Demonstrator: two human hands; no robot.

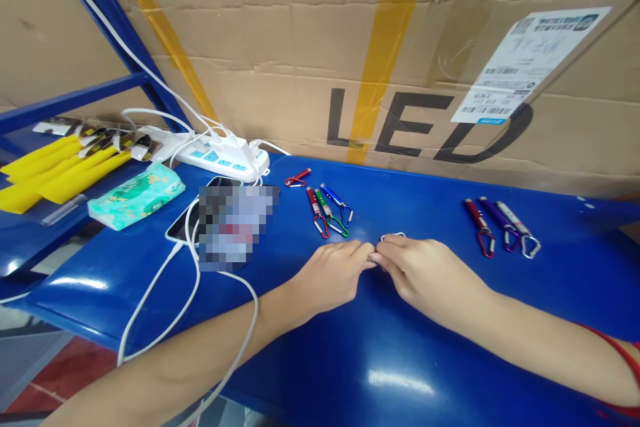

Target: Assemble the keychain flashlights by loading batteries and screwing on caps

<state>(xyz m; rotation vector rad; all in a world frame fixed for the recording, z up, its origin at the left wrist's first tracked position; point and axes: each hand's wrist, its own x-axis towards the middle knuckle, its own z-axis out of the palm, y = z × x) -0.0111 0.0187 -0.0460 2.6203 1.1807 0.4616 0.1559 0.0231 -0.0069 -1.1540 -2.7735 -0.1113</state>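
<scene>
Pinching fingertip to fingertip, the left hand (333, 273) and right hand (425, 273) are curled nearly closed around a small piece, mostly hidden. Only its silver clip (393, 236) shows, looping out above the right fingers, well to the right of the white power strip (225, 152) and nearer the viewer. Three keyring torches (327, 210) lie between strip and hands on the blue table (425, 373).

Well right of the white power strip (225, 153), the left hand (333, 273) and right hand (423, 270) meet on the blue table (425, 360) — fingers (360, 255) pinching a small silver clip (393, 236). Three keyring torches (327, 210) lie nearer the power strip, another three torches (500, 223) farthest from it.
</scene>
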